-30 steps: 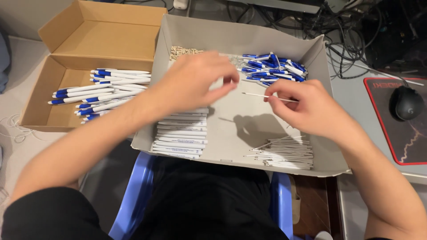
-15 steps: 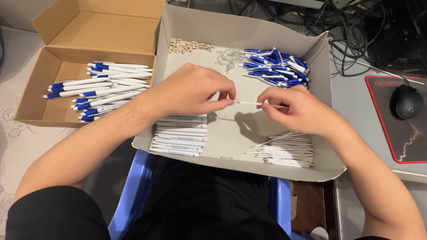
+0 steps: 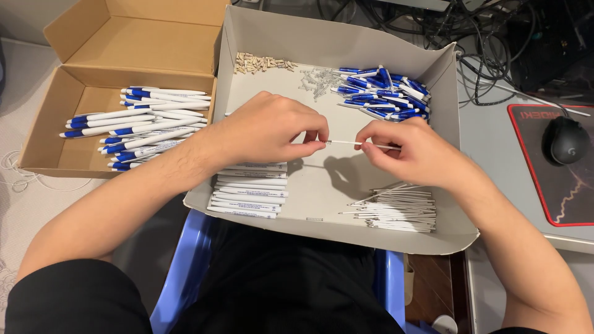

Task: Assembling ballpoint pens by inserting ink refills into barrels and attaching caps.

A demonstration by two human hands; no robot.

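Pen refill held betw. both hands, above grey tray.
Left hand & right hand each pinch thin refill; long axis left-right, over tray centre.

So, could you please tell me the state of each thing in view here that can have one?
Left hand: grip pinched on the thin refill's left end.
Right hand: grip pinched on the refill's right end.
Thin refill: level, held above the tray.
Grey tray: open, holding sorted pen parts.
Brown box: open, flaps up, holding assembled pens.
Computer mouse: resting on its mat, untouched.
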